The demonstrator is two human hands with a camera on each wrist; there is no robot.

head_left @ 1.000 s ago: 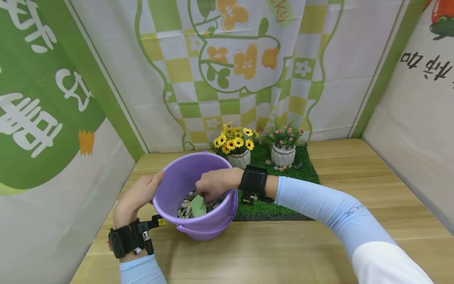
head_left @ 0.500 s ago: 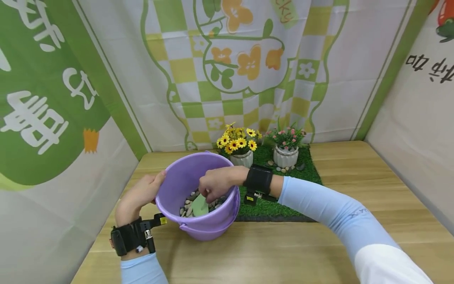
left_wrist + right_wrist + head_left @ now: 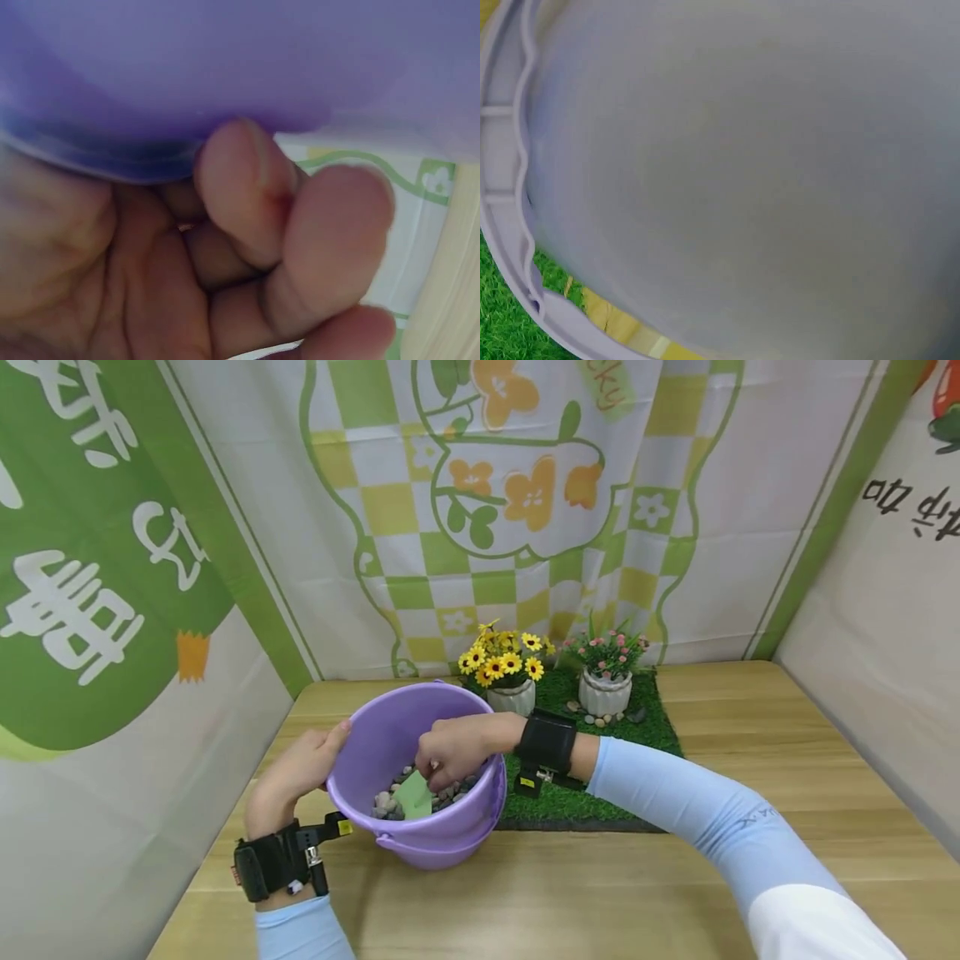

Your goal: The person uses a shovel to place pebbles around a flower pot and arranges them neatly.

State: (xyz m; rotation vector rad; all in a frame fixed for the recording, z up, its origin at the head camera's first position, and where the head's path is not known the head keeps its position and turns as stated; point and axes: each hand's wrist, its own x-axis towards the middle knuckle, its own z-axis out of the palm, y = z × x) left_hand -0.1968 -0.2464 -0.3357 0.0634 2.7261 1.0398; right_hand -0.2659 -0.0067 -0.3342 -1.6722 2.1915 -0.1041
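Note:
A purple bucket (image 3: 390,710) leans toward me on the table, with grey and tan pebbles (image 3: 386,806) in its bottom. My left hand (image 3: 300,764) grips the bucket's left rim, thumb over the edge. In the left wrist view, curled fingers (image 3: 337,240) of that hand lie under the purple wall. Reaching in over the right rim, my right hand (image 3: 453,747) has curled fingers around the top of a small light green shovel (image 3: 414,795). Its blade sits among the pebbles; its handle is hidden by the hand. The right wrist view shows only the blurred bucket wall (image 3: 742,165) and its handle (image 3: 502,157).
Right of the bucket lies a mat of artificial grass (image 3: 592,806). A pot of yellow flowers (image 3: 512,697) and a pot of pink flowers (image 3: 604,692) stand on it, with small stones (image 3: 600,720) around the second. The wooden table (image 3: 570,893) meets printed cloth walls behind.
In the bucket, the green shovel blade has shifted a little left and turned, and the pebbles beside it lie differently. My left hand keeps its grip on the rim. The view has shifted slightly.

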